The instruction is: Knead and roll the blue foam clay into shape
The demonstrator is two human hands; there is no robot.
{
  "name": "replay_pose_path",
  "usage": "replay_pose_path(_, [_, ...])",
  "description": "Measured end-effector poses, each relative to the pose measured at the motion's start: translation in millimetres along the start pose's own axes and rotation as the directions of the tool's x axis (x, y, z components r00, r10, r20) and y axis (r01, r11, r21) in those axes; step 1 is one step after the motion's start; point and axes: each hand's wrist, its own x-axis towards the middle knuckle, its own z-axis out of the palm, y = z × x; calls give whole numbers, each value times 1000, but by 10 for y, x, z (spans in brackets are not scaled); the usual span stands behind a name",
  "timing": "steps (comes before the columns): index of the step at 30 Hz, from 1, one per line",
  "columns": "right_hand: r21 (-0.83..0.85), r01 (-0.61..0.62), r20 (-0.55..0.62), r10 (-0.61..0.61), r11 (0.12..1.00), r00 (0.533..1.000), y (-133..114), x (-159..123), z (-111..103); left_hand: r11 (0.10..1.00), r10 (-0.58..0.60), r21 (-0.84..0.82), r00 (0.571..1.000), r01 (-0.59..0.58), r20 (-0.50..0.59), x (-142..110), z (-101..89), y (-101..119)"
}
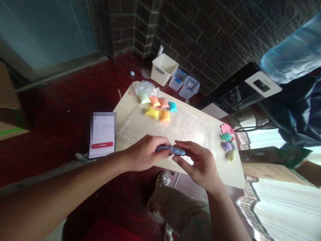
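A flattened blue-grey lump of modelling clay is held between my two hands, above the near edge of the table. My left hand pinches its left end, thumb below and fingers on top. At the other end, my right hand has its thumb and fingers closed around the clay's right tip. Under and beyond the hands lies a sheet of bubble wrap. Several small pillow packs, among them a yellow pack and a teal pack, rest at its far side.
Shaped clay pieces, including a pink piece and a purple piece, sit at the table's right end. Crumpled clear plastic lies at the far left corner. A lit tablet is left of the table; a white basket stands behind.
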Motion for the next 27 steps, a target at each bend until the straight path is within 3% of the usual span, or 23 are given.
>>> replay_pose_path(3, [64, -50, -28, 52, 997, 998, 28, -1, 3, 999, 32, 35, 999, -31, -20, 1, 4, -3])
replay_pose_path(11, [28, -15, -11, 15, 999, 1000, 15, 23, 41, 996, 53, 78, 998, -51, -19, -29, 24, -30])
replay_pose_path(18, [285, -110, -29, 123, 952, 992, 41, 24, 61, 995, 71, 78, 997, -67, -41, -5, 28, -2])
replay_pose_path(23, [207, -89, -74, 106, 974, 992, 40, 30, 95, 993, 84, 83, 996, -80, -42, -10, 58, -10])
replay_pose_path(27, [128, -46, -41, 51, 991, 998, 13, 19, 76, 997, 62, 54, 997, -60, -40, -5, 56, -17])
